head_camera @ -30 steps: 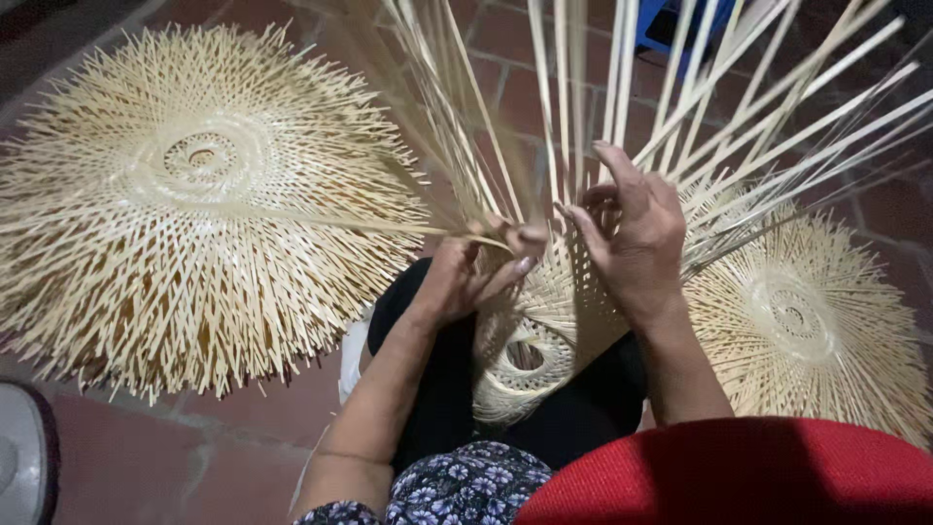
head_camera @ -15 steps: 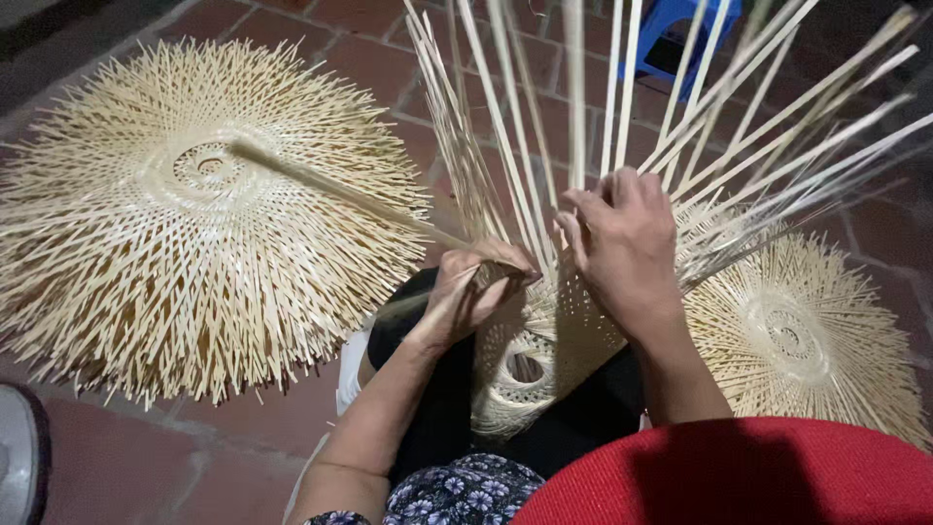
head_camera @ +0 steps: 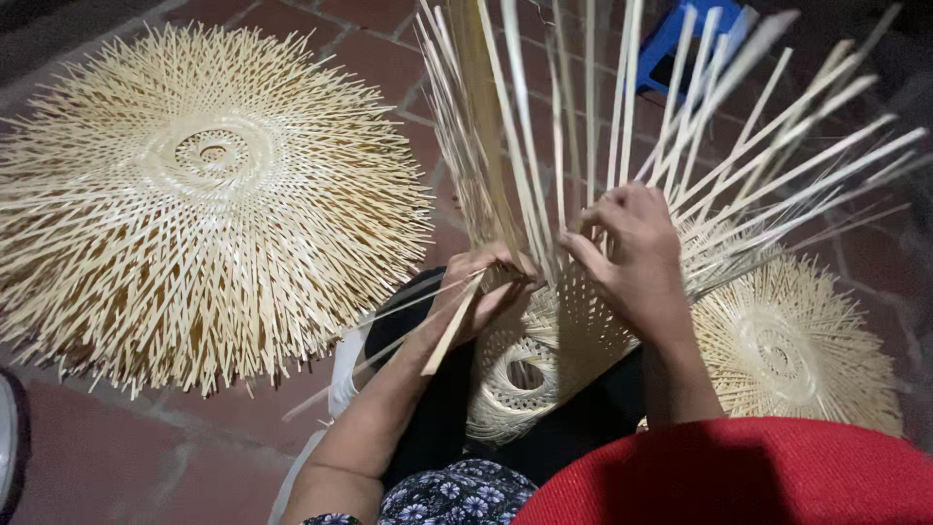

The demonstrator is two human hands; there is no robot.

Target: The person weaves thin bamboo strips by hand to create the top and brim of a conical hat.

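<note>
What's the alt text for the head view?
Left hand and right hand grip strips rising from a half-woven bamboo piece on the lap. Two flat woven discs lie on the brick floor, left and right.

A half-woven basket point(head_camera: 544, 360) of pale bamboo strips rests on the person's lap, tilted, its round woven base with a small centre hole facing the camera; long loose strips point(head_camera: 583, 126) fan upward from its woven edge. One flat strip point(head_camera: 453, 326) sticks out low on the left, slanting downward.
</note>
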